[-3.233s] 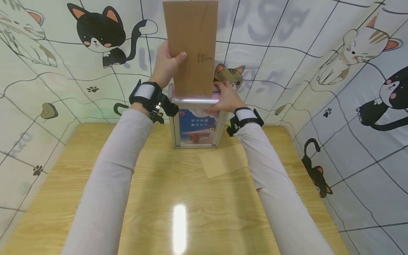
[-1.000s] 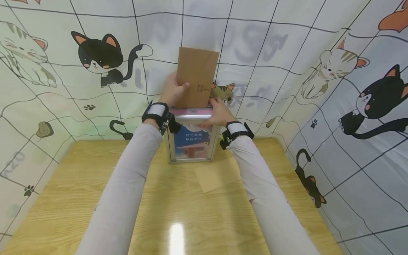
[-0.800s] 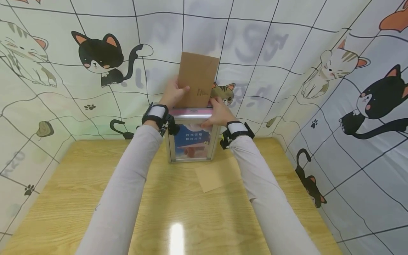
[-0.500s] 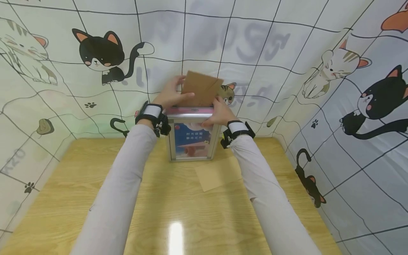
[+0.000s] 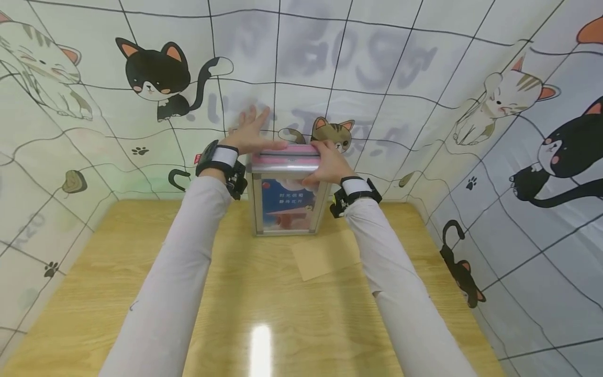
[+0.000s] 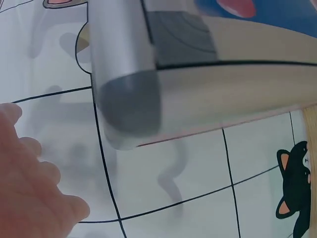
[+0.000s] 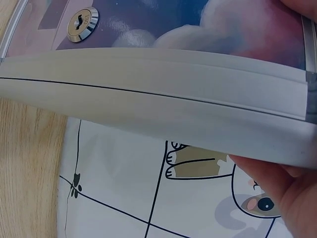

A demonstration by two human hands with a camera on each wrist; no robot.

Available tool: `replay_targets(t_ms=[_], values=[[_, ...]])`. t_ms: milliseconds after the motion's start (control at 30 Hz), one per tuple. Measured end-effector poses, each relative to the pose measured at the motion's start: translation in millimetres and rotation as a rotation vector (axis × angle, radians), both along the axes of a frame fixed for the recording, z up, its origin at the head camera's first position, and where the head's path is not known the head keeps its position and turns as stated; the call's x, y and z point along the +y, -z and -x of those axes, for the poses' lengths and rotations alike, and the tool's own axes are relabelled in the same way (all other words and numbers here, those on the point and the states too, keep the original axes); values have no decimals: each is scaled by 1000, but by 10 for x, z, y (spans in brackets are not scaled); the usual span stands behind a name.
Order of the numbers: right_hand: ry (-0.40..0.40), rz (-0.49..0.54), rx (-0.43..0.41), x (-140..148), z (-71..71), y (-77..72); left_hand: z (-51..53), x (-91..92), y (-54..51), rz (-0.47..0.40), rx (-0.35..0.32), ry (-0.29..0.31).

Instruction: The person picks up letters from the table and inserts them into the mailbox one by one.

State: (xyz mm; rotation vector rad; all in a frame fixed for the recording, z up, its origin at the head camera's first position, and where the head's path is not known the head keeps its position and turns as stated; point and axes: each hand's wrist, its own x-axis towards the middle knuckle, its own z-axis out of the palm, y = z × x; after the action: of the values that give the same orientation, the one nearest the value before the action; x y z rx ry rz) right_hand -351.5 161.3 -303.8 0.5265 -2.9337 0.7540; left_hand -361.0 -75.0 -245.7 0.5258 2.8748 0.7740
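Observation:
A silver-framed letter box (image 5: pixel 287 204) stands upright against the back wall, with a blue and pink picture on its front and a dark slot (image 5: pixel 289 153) in its pink top. My left hand (image 5: pixel 249 133) has its fingers spread at the top left edge, the thumb reaching over the top. In the left wrist view, the fingers (image 6: pixel 44 173) lie apart from the box's grey corner. My right hand (image 5: pixel 332 163) grips the top right corner, thumb on the front and fingers over the top. The right wrist view shows a round lock (image 7: pixel 82 24) on the box's side.
A flat tan paper or envelope (image 5: pixel 325 256) lies on the wooden table (image 5: pixel 282 298) before the box, partly under my right forearm. Cat-printed white cloth (image 5: pixel 377 57) covers the walls behind and beside the table.
The brown envelope in my left hand has slid down into the box's slot and is out of sight. My left fingers have spread. My right hand keeps its grip on the corner.

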Motion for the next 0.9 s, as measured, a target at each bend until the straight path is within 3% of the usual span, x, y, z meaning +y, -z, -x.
replay_targets(t_ms=[533, 700, 900], values=[[6, 6, -7, 8, -18, 10, -17, 42, 420, 51, 48, 33], [5, 21, -14, -1, -20, 9, -38, 40, 466, 18, 55, 24], [-10, 7, -3, 25, 19, 9, -54, 44, 471, 44, 97, 22]])
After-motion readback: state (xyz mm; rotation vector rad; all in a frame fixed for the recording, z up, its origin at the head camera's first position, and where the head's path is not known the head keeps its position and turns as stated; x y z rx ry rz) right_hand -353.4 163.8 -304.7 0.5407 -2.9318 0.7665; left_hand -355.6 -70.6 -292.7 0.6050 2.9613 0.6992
